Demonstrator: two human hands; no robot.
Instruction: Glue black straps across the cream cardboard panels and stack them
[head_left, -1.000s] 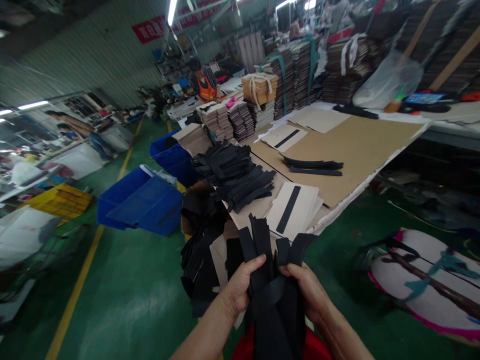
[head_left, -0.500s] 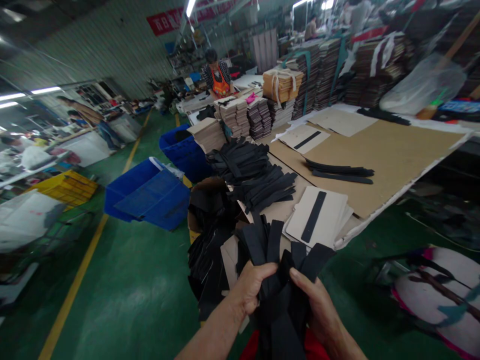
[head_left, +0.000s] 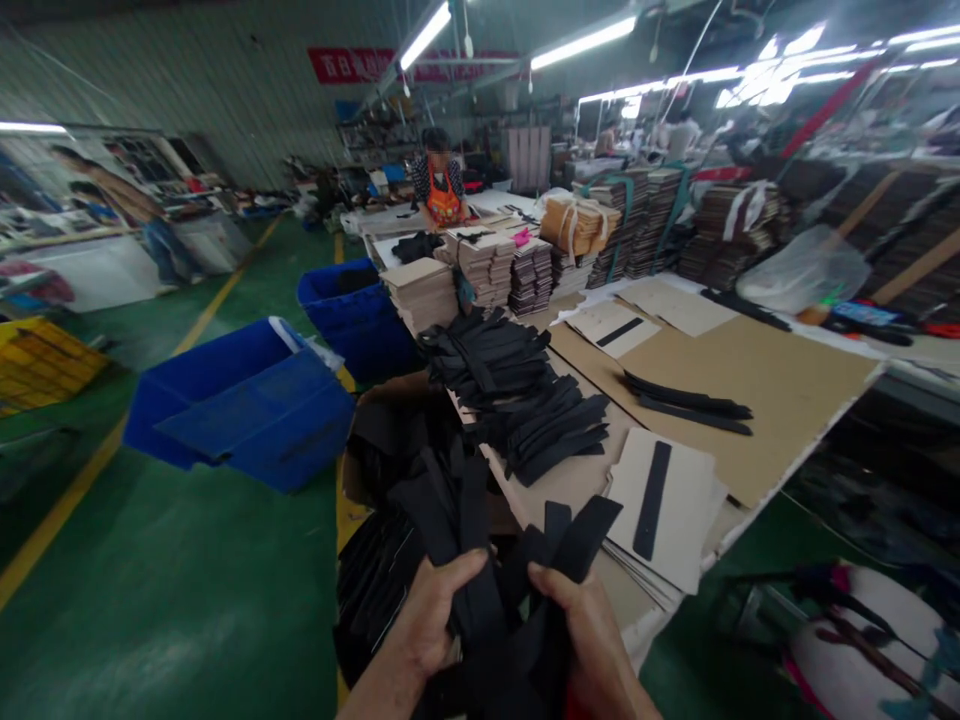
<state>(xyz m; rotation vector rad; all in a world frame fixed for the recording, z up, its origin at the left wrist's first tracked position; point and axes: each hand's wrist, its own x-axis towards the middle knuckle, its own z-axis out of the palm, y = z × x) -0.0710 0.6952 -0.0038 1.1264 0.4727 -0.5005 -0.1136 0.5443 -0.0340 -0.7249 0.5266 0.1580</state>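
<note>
Both my hands grip bundles of black strips in front of my body. My left hand (head_left: 435,605) is closed round one bunch of black strips (head_left: 472,510), thumb laid across the top. Closed on a second bunch (head_left: 581,530) is my right hand (head_left: 577,610). The strips hang down and cross below my hands, where their lower ends are partly hidden. Just beyond lies a heap of loose black strips (head_left: 495,360) on the table edge. To the right, a stack of beige panels (head_left: 686,500) has one black strip (head_left: 652,500) lying on its top sheet.
A carton with black material (head_left: 390,430) stands left of the table (head_left: 795,400). Blue bins (head_left: 247,410) occupy the green floor. Stacked panels (head_left: 480,265) line the table's far side, near a person in an orange apron (head_left: 444,195). A padded stool (head_left: 862,640) is at right.
My hands and the strips have shifted left and slightly lower in view, and the two bunches are spread further apart. The camera has tilted and turned. Both hands keep their grip.
</note>
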